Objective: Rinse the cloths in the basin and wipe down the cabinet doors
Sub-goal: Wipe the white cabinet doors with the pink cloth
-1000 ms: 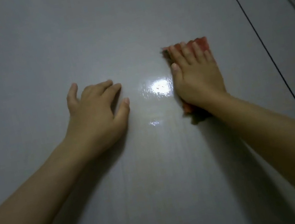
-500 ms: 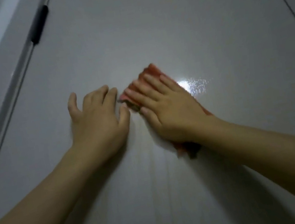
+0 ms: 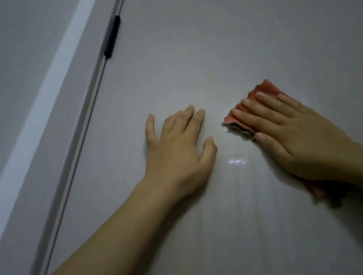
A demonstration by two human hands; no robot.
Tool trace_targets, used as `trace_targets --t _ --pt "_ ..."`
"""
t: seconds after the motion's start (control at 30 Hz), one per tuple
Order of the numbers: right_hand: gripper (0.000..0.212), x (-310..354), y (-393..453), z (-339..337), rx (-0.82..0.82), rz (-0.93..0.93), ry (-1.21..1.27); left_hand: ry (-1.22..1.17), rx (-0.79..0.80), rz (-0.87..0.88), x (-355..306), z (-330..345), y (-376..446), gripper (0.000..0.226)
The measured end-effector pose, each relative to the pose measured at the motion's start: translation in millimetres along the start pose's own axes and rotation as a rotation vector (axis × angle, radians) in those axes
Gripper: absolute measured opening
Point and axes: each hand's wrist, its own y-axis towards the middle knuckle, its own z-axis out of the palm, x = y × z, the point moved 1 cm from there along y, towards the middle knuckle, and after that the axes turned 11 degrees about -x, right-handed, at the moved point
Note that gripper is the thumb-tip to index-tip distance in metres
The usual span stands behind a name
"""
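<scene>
A person's right hand (image 3: pixel 297 138) presses a soft, limp-looking pink cloth (image 3: pixel 264 91) flat-fingered against the glossy cabinet door (image 3: pixel 251 16), at three o'clock of the left hand (image 3: pixel 178 154), resting spread and empty; palm pressure, not pinching, likely suits it.

Single view, worn on the head. The cabinet door (image 3: pixel 241 29) is faced at close range, within arm's reach, and fills most of the frame. Both forearms are seen entering from the lower edge. The door's metal edge rail (image 3: pixel 88 110) is framed running diagonally at left.
</scene>
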Motion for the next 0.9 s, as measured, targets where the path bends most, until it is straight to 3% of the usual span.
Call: trace_targets --t 0.17,0.3,0.37,0.57,0.77,0.83,0.9 --pt "0.060 13.2 60.1 11.6 -0.027 0.340 -0.029 -0.085 0.045 0.008 6.4 -6.1 -0.6 0.069" --pt "0.056 69.3 23.7 15.9 -0.066 0.035 0.058 -0.049 -0.093 0.103 44.2 -25.8 -28.7 0.063" --pt "0.056 68.9 20.0 15.1 -0.045 -0.031 0.073 0.031 -0.146 0.059 72.7 -39.8 -51.8 0.060" --pt "0.063 82.1 104.0 28.5 -0.034 0.223 0.055 0.131 -0.155 -0.164 137.5 -57.0 -113.7 0.060" --pt "0.056 119.4 62.5 29.6 -0.008 -0.219 0.098 0.078 -0.186 -0.194 158.8 -46.0 -126.1 0.058" --pt "0.056 108.0 75.4 31.2 -0.009 -0.170 0.071 0.115 -0.173 -0.159 161.5 -45.2 -127.2 0.058" --pt "0.057 110.1 104.5 36.6 -0.013 0.023 0.051 0.148 -0.159 -0.132 164.3 -44.2 -128.5 0.057"
